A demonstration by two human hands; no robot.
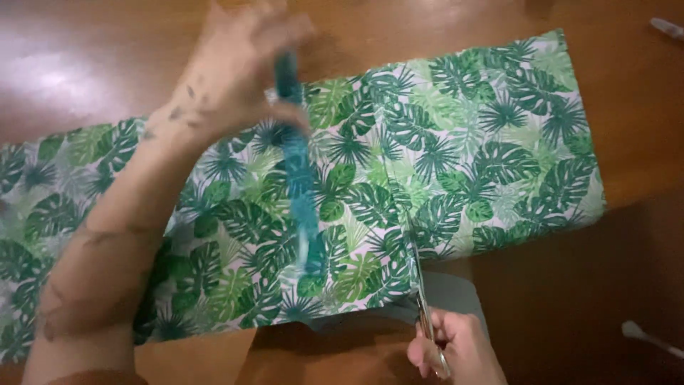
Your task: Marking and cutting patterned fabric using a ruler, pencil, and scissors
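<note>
Head view shows the right hand (456, 349) with fingers wrapped through the scissors (426, 314), blades entering the near edge of the leaf-print cloth (463, 157) just ahead of those fingers. The cut looks barely begun: only a short slit shows, and nearly the whole width beyond the blades is uncut. The left hand (235, 71) hovers over the far edge, fingers pinching a blurred teal ruler (299, 185) that runs back toward the scissors. The cloth lies flat on the table (85, 64).
</note>
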